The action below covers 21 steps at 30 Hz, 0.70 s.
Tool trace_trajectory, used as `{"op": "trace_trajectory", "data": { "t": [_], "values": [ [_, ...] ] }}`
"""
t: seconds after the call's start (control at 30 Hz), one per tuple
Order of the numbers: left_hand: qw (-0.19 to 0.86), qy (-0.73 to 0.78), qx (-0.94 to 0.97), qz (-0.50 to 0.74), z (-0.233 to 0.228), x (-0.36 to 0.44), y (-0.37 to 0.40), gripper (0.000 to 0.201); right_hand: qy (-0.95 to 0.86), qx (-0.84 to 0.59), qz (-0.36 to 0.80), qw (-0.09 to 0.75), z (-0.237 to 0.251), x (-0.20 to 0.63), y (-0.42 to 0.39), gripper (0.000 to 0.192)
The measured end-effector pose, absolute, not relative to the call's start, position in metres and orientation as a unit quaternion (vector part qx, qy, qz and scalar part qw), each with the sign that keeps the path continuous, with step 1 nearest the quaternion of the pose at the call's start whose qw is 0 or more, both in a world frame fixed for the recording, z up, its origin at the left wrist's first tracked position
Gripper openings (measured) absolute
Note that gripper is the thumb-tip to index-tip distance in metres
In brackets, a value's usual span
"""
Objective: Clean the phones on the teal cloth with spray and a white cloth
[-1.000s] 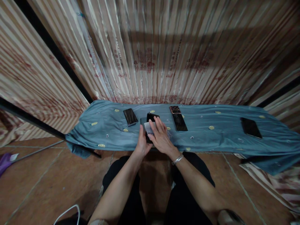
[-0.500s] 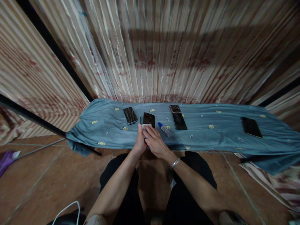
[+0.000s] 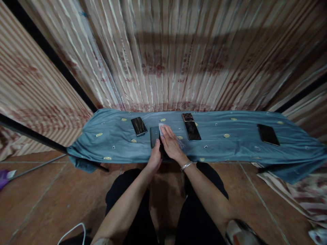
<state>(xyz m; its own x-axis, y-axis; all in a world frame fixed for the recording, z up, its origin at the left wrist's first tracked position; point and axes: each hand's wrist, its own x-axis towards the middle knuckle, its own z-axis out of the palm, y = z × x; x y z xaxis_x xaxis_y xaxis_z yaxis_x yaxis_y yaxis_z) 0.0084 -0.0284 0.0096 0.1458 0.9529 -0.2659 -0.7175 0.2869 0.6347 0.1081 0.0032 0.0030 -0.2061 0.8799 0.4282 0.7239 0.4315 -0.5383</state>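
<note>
A black phone (image 3: pixel 164 153) lies at the front edge of the cloth-covered bench, largely hidden by my hands. Along its left side is a grey-green panel (image 3: pixel 154 134); whether this is a cover or a second phone I cannot tell. My left hand (image 3: pixel 154 158) grips the near end, its thumb on top. Under the fingers of my right hand (image 3: pixel 172 144), a white wipe (image 3: pixel 160 127) is pressed flat over the black phone. Just right of that hand, a small clear bottle (image 3: pixel 181 144) is partly covered; its blue top is out of sight.
Blue patterned fabric (image 3: pixel 217 149) covers the long, narrow bench. A dark folded phone (image 3: pixel 139 126) lies left, an unfolded flip phone (image 3: pixel 191 126) right of my hands, and another black phone (image 3: pixel 268 134) far right. Striped curtains (image 3: pixel 163 61) hang behind; black poles (image 3: pixel 51 56) frame the sides.
My right hand has slid forward with the wipe over the black phone, and now covers the bottle's blue top. My left hand has come back toward me, baring more of the grey-green panel.
</note>
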Motion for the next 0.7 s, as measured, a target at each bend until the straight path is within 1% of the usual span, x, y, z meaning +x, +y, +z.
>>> {"op": "trace_trajectory", "data": {
  "t": [0.13,0.3,0.5,0.7],
  "values": [
    [0.733,0.334,0.2,0.557,0.013,0.007,-0.029,0.038,-0.751,-0.528,0.121,0.377,-0.003,0.109,0.007,0.054],
    [0.729,0.335,0.188,0.567,0.017,0.008,-0.03,0.041,-0.738,-0.537,0.132,0.386,-0.008,0.11,0.009,0.055],
    [0.734,0.341,0.186,0.557,0.021,0.008,-0.029,0.05,-0.717,-0.553,0.146,0.399,-0.013,0.107,0.011,0.053],
    [0.695,0.351,0.209,0.592,0.021,0.002,-0.021,0.052,-0.758,-0.5,0.135,0.397,-0.015,0.099,-0.009,0.052]
  ]
}}
